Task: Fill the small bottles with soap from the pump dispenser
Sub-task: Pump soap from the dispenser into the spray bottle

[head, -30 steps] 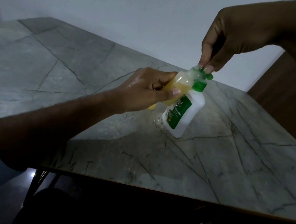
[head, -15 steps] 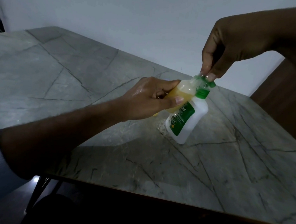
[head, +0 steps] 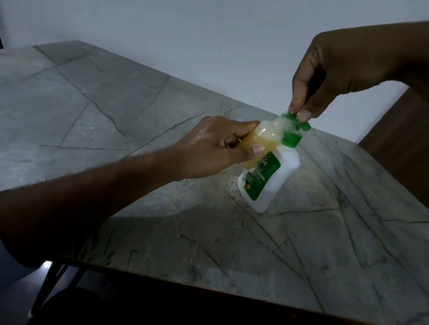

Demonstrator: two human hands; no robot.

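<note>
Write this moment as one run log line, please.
left hand: holds small bottle | right hand: pinches pump top | dispenser: on table

Open tabletop (head: 90, 108) all round, bar white dispenser (head: 273, 181) and froth (head: 230, 186).

A pump dispenser (head: 268, 181) stands tilted on the tabletop (head: 303, 257), right of centre. A small bottle (head: 261, 137) is held against its upper left, under the pump head (head: 293, 128).

table (head: 109, 119): grey veined marble look, smooth, faint sheen | pump dispenser (head: 273, 184): white matt plastic, glossy green label | small bottle (head: 263, 138): translucent plastic, foam-wet neck
</note>
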